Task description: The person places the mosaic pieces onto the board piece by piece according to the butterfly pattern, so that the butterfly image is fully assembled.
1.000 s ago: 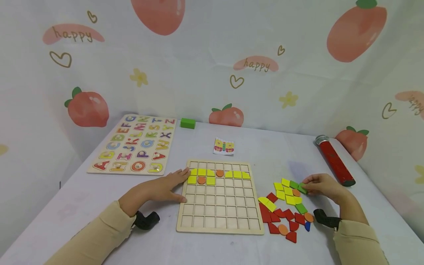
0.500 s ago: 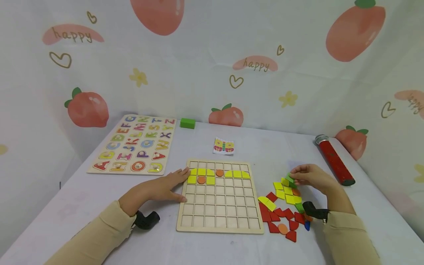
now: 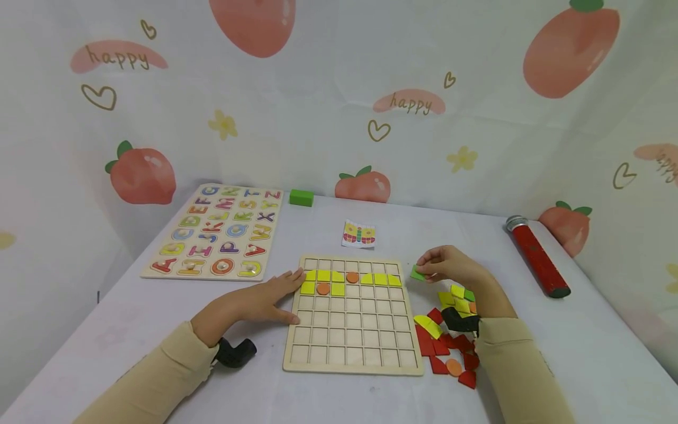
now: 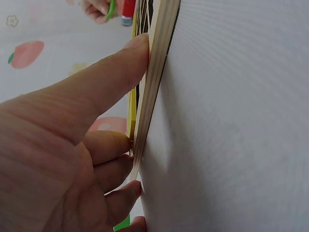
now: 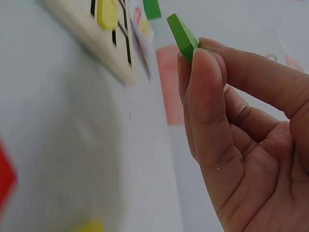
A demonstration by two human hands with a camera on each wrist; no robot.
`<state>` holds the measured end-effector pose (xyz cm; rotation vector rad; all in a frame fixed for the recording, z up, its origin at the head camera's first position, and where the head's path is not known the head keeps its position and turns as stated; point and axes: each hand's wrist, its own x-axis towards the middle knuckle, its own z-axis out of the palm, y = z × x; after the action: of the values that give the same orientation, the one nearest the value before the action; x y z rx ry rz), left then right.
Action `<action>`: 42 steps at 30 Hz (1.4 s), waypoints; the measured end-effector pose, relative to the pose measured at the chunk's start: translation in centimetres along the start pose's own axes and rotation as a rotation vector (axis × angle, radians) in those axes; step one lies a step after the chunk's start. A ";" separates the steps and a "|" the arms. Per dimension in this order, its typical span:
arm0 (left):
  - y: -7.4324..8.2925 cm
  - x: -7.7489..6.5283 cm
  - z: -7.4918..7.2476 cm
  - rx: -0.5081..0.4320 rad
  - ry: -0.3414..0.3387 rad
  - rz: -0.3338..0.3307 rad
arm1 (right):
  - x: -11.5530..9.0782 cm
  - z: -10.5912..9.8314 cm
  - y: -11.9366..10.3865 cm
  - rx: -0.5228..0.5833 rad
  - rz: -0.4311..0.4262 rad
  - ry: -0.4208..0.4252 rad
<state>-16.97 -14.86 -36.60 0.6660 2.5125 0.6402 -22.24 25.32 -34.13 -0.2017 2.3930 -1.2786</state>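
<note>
A wooden grid board (image 3: 352, 370) lies flat on the table, with yellow tiles (image 3: 323, 275) and two orange round tiles (image 3: 352, 277) in its upper rows. My left hand (image 3: 265, 303) rests along its left edge, thumb and fingers spread. The left wrist view shows the thumb (image 4: 113, 72) against the board's side and the fingers lower down the same edge. Between thumb and fingertips, my right hand (image 3: 452, 268) pinches a green tile (image 5: 182, 38), raised just beyond the board's upper right corner. Part of the tile is hidden by the fingers.
Right of the board lie loose red tiles (image 3: 438, 365) and yellow tiles (image 3: 447, 299), partly under the right forearm. A butterfly pattern card (image 3: 359, 234) is behind the board. Farther out are an alphabet board (image 3: 212, 232), a green block (image 3: 301, 198) and a red microphone (image 3: 537, 259).
My right hand has picked the green tile off the pile and carried it left and away from me, toward the board's upper right corner. The left hand stays in place.
</note>
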 end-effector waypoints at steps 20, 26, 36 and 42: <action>0.1 -0.2 -0.1 0.001 0.001 -0.025 | 3.9 6.8 -5.1 0.021 -0.113 -0.190; 0.1 -0.2 -0.2 -0.013 -0.003 -0.004 | 4.5 8.6 -5.8 0.030 -0.127 -0.227; 0.1 0.0 0.1 -0.005 0.001 -0.017 | 4.7 10.0 -5.1 -0.003 -0.151 -0.229; 0.1 0.1 0.1 -0.005 0.007 -0.020 | 4.6 9.9 -5.0 -0.033 -0.164 -0.213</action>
<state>-16.92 -14.70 -36.65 0.6368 2.5202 0.6424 -22.52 13.44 -36.22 -0.5264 2.2528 -1.2208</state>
